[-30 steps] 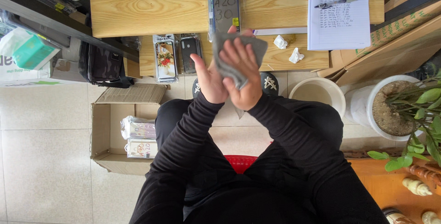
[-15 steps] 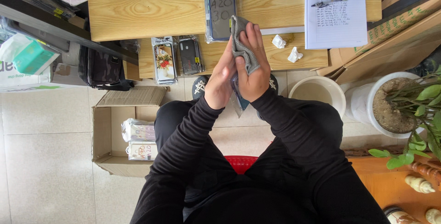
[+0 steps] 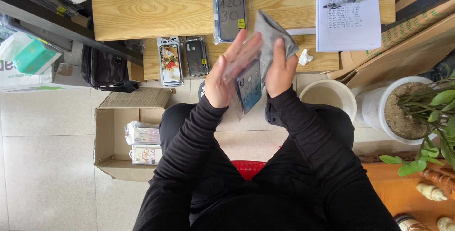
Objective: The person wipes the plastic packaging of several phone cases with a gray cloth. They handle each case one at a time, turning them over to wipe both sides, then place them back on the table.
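My left hand (image 3: 228, 72) holds a dark phone case in a clear plastic sleeve (image 3: 248, 86), its fingers spread behind it. My right hand (image 3: 280, 69) grips a grey cloth (image 3: 271, 34) and presses it against the case from the right. Both hands hover over my lap, just in front of the wooden desk (image 3: 142, 10). Black sleeves cover both arms.
More packaged phone cases (image 3: 230, 10) lie on the desk, with two others (image 3: 182, 58) on its lower shelf. A paper pad with a pen (image 3: 348, 13) is at the right. An open cardboard box (image 3: 135, 134) sits on the floor left; a white bucket (image 3: 329, 96) and potted plant (image 3: 410, 112) right.
The hands have parted: the left hand opened its fingers and tilted the case edge-on, while the right hand drew the cloth up and to the right.
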